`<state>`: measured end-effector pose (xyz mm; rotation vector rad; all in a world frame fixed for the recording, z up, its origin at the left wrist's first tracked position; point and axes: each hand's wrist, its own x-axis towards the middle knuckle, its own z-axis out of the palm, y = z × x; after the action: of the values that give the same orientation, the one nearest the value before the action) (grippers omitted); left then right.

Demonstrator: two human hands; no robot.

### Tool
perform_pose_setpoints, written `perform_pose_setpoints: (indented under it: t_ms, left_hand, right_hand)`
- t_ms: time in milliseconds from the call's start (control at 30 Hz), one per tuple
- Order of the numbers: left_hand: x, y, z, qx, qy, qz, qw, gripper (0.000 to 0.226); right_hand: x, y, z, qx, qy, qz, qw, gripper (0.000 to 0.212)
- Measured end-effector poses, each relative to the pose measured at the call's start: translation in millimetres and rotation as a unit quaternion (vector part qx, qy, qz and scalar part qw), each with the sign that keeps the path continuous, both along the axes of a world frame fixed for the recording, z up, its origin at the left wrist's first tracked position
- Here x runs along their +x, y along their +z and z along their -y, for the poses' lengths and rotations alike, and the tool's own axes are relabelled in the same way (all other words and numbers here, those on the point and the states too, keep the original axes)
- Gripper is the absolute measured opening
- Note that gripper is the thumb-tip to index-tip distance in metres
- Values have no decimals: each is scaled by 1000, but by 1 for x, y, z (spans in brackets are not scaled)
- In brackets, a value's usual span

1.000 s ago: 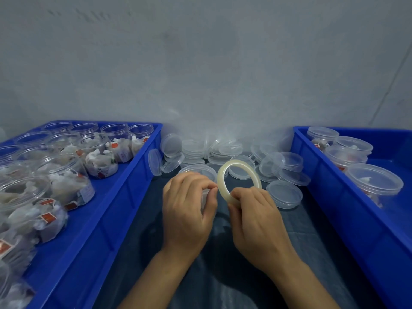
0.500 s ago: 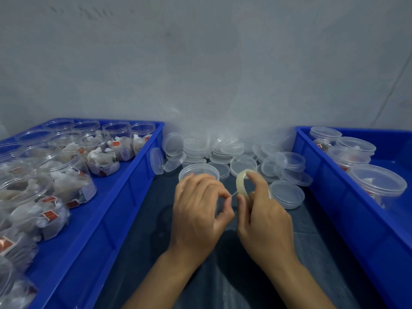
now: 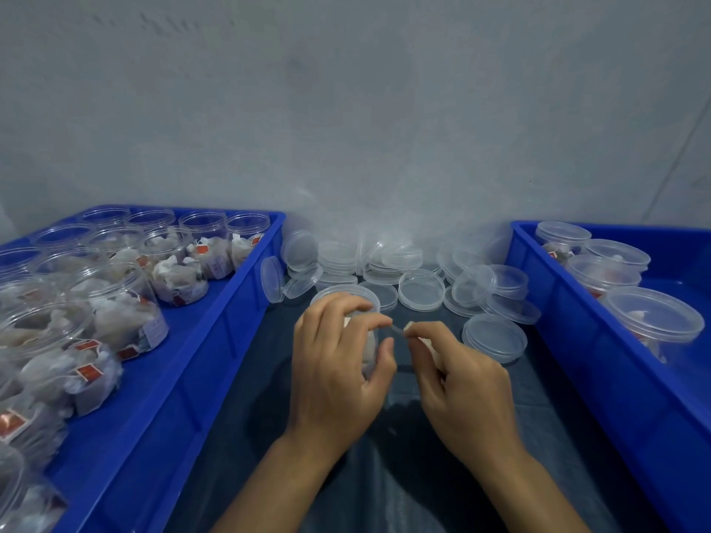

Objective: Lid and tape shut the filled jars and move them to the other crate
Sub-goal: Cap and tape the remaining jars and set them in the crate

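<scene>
Head view shows the left hand (image 3: 338, 355) pinching a short tape strip (image 3: 398, 330) that runs left to right to the right hand (image 3: 458, 373), curled around the mostly hidden tape roll (image 3: 427, 344). A lidded jar (image 3: 346, 298) stands just behind the left hand, on dark cloth (image 3: 246, 417) between blue crates (image 3: 227, 340), before a grey wall (image 3: 346, 109).

Clear glossy plastic lids (image 3: 421, 290) and jars (image 3: 123, 302); smooth blue plastic crates (image 3: 215, 332); matt dark cloth (image 3: 246, 425) under the hands.
</scene>
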<state>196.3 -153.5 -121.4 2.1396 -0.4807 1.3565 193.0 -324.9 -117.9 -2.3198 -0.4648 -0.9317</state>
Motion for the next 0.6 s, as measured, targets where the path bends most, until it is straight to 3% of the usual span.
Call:
perform_pose_setpoints:
  t_ms: [133,267,400,600]
  left_hand:
    - [1,2,-4,-30,25,-31,999,58]
    - [6,-5,-11,-161,3,-149,976,102]
    - [12,-14,-12,-255,-61,-229,937,99]
    - [3,-6,-7,-168,-50,-265,948,111]
  right_hand:
    - [-2,1,1,3,-2,3,1000,7]
    - [-3,3,2,10,1,0,1000,8]
    - [-3,5,3,9,-3,10,1000,12]
    - [-6,10,5,13,2,22,1000,9]
